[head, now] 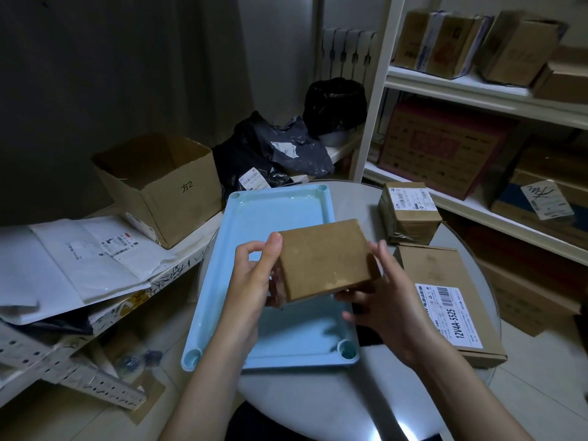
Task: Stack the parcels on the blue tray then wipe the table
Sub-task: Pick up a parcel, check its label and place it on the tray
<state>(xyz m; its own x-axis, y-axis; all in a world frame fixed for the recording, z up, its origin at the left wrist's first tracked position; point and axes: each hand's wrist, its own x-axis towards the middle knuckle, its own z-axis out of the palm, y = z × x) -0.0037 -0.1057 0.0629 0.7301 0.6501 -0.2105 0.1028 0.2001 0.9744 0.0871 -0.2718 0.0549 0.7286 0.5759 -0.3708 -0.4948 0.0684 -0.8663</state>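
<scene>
"12V4A-5525" read on flat parcel (450, 300); plain brown parcel (324, 259) gripped by left hand (251, 281) & right hand (385, 300), above blue tray (219, 281).

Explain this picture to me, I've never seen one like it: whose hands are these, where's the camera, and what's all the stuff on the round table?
There is no machine here. A person wears a camera on the head, looking down at their own hands. The left hand and right hand hold a plain brown parcel above the blue tray, which holds nothing yet. The tray lies on a round table. To its right on the table sit a small taped parcel and a flat labelled parcel, waiting to be stacked.
</scene>
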